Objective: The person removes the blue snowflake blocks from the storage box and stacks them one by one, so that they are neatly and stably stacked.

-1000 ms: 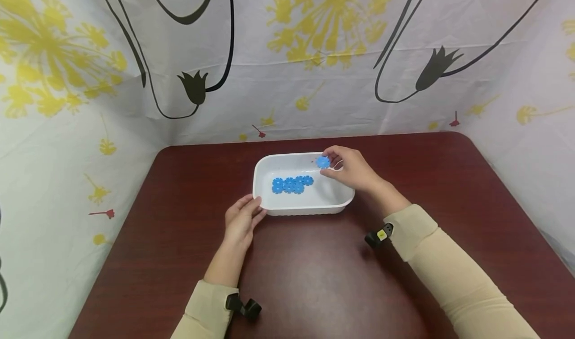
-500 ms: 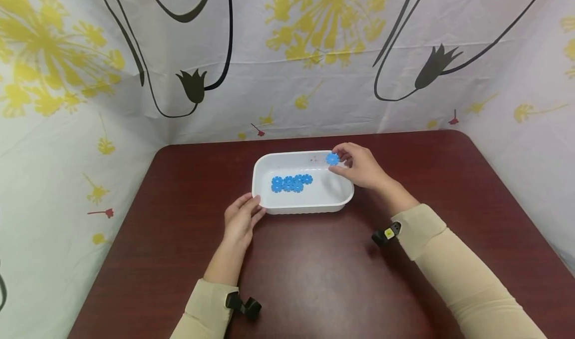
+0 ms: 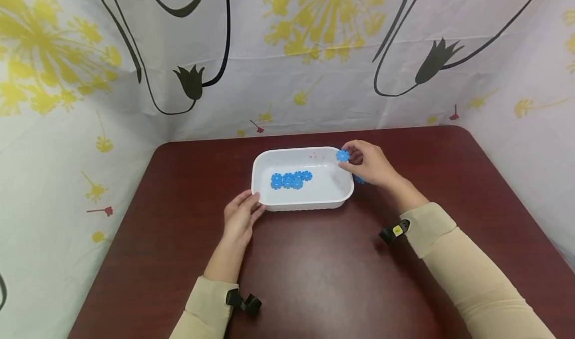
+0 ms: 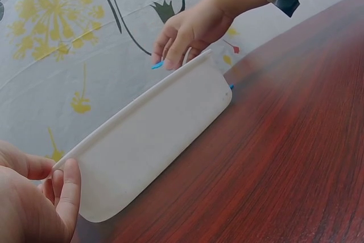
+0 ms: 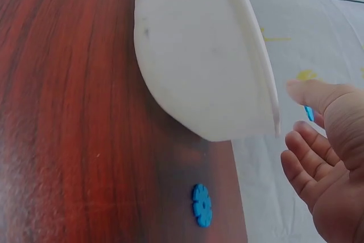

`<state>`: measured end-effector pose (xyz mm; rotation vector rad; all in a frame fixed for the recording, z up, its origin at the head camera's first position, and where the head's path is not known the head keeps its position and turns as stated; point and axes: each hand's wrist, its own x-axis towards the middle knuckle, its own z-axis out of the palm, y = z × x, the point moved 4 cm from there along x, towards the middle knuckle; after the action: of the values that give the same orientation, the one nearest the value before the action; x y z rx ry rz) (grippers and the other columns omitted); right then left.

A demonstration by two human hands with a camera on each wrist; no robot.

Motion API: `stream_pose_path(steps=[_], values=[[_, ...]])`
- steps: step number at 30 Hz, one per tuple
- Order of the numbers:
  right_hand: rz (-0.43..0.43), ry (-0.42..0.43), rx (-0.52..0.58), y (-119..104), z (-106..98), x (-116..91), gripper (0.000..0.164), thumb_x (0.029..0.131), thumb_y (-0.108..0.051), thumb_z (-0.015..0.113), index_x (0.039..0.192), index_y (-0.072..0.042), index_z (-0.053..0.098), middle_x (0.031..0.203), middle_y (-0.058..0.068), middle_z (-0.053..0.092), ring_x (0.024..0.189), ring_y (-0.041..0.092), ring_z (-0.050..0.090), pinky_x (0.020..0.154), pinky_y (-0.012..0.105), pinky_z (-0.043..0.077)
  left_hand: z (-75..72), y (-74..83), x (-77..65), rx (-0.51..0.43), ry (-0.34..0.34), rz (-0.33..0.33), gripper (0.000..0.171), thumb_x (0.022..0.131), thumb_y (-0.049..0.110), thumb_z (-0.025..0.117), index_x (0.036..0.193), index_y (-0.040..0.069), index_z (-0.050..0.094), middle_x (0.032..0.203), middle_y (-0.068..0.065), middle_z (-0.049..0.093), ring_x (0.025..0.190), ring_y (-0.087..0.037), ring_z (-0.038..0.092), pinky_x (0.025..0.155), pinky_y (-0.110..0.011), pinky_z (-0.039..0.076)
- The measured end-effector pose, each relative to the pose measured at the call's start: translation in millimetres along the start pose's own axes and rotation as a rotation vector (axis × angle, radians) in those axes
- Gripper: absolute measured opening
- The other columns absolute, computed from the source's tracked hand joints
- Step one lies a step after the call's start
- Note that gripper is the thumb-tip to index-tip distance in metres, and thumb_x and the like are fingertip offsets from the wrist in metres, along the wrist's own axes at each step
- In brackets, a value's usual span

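My right hand (image 3: 372,163) is edge-pinching a probably light, stiff disc (image 3: 342,155); left hand (image 3: 238,220) is gripping tray (image 3: 310,205) at eight o'clock.

One left hand (image 3: 238,218) and one right hand (image 3: 372,165), two beige sleeves (image 3: 467,271) and two black wrist devices (image 3: 395,230) appear at one dark red table (image 3: 314,264) with one white tray (image 3: 327,188). Blue notched discs number one held disc (image 3: 343,155), one table disc (image 5: 202,205) and about seven tray discs (image 3: 287,184), the last group overlapping too closely for an exact count.
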<state>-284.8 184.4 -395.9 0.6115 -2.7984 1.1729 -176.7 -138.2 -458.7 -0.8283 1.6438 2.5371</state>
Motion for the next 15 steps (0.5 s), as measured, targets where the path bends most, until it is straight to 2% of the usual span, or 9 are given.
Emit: stream_pose_path(steps=[10, 15], values=[[0.020, 0.023, -0.012, 17.5, -3.6, -6.3, 0.041, 0.091, -0.016, 0.079, 0.123, -0.001, 0.060, 0.107, 0.017, 0.064, 0.094, 0.031, 0.064, 0.084, 0.050, 0.061, 0.5, 0.3, 0.9, -0.003, 0.001, -0.005, 0.038, 0.095, 0.005, 0.069, 0.129, -0.003, 0.054, 0.106, -0.013, 0.055, 0.082, -0.015, 0.062, 0.083, -0.030, 0.062], [0.035, 0.052, -0.016, 26.2, -6.4, -11.8, 0.041, 0.090, -0.017, 0.079, 0.123, -0.001, 0.060, 0.106, 0.018, 0.065, 0.095, 0.032, 0.064, 0.082, 0.050, 0.061, 0.9, 0.3, 0.7, 0.001, 0.001, -0.006, 0.040, 0.095, 0.005, 0.069, 0.131, -0.003, 0.054, 0.106, -0.013, 0.055, 0.083, -0.015, 0.062, 0.083, -0.029, 0.062]])
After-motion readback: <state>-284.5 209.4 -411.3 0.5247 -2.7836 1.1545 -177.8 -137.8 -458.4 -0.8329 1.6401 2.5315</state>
